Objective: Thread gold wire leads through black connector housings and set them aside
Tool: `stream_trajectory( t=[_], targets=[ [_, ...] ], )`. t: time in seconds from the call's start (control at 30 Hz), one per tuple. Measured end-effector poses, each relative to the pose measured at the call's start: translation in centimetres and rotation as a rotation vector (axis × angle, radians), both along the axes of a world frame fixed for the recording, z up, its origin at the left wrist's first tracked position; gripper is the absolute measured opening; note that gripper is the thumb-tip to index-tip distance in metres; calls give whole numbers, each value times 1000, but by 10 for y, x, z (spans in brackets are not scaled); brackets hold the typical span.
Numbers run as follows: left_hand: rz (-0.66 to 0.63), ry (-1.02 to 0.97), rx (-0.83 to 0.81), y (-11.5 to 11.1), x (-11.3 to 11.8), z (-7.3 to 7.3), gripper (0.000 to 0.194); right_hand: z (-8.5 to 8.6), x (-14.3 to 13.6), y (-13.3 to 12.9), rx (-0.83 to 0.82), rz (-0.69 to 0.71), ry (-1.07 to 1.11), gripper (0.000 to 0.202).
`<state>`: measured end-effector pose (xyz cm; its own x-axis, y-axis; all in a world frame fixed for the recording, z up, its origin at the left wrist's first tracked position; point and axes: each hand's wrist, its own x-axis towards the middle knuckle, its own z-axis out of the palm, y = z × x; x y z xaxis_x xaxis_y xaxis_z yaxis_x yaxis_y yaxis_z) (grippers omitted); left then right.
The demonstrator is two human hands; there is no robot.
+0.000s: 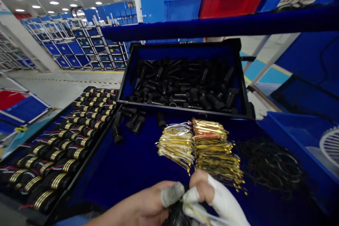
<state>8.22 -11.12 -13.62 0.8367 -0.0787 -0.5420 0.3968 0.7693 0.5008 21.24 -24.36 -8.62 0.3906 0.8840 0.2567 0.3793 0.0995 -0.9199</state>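
We were partway through a batch, as we judged it. Our left hand point(148, 203) was closed around a dark ribbed piece point(176, 217) at the six o'clock edge of the view; our right hand point(222, 197), in white covering, pinched a pale strand point(201, 215) against it. Our fingers hid how far that piece had got.

At nine o'clock, a tray point(95, 144) bore rows of gold-banded pieces point(70, 165) with thin wires, seemingly the finished share. Much looked left to do: at twelve o'clock a bin point(185, 50) held a heap of plain black tubes point(180, 95), and a few loose tubes point(138, 125) lay on the worktop point(127, 162) just below its left corner. White leads point(176, 143) and yellow leads point(212, 144) lay bunched toward one o'clock of our hands, a dark tangle point(275, 166) at two.
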Motion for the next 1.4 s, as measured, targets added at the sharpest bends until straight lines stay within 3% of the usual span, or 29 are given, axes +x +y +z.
stream_trajectory(
  t=[0.1, 0.2, 0.33, 0.4, 0.5, 0.6, 0.67, 0.8, 0.97, 1.07, 1.17, 1.27, 1.4],
  targets=[
    [90, -39, -65, -10, 1, 7, 69, -12, -2, -5, 42, -51, 19, 17],
    [194, -33, -4, -14, 5, 20, 58, -24, -8, -9, 62, -248, -3, 22],
    [180, -66, 102, -13, 8, 31, 54, -31, -17, -14, -27, -392, -217, 17],
    [156, -72, 160, -12, 9, 31, 58, -29, -17, -17, -52, -348, -313, 12],
    [157, -100, 193, -11, 10, 27, 64, -26, -12, -22, -128, -359, -271, 12],
    [184, -131, 195, -13, 10, 23, 48, -30, -7, -24, -261, -475, -188, 20],
    [149, -120, 296, -15, 10, 22, 42, -35, -8, -24, -297, -503, -195, 22],
    [13, -221, 623, -12, 12, 23, 48, -34, -14, -24, -283, -447, -147, 20],
    [-20, -258, 677, -1, 15, 22, 41, -30, -12, -30, -8, -145, -396, 11],
    [-27, -295, 872, 9, 16, 16, 35, -37, -10, -34, 53, -262, -160, 8],
    [-56, -287, 1108, 16, 15, 6, 28, -33, -13, -30, 226, -469, 377, 39],
    [-72, -239, 1186, 16, 14, -2, 25, -22, -22, -20, 449, -464, 774, 55],
    [-83, -187, 1229, 14, 18, -3, 18, -25, -31, -7, 508, -421, 888, 52]
  ],
)
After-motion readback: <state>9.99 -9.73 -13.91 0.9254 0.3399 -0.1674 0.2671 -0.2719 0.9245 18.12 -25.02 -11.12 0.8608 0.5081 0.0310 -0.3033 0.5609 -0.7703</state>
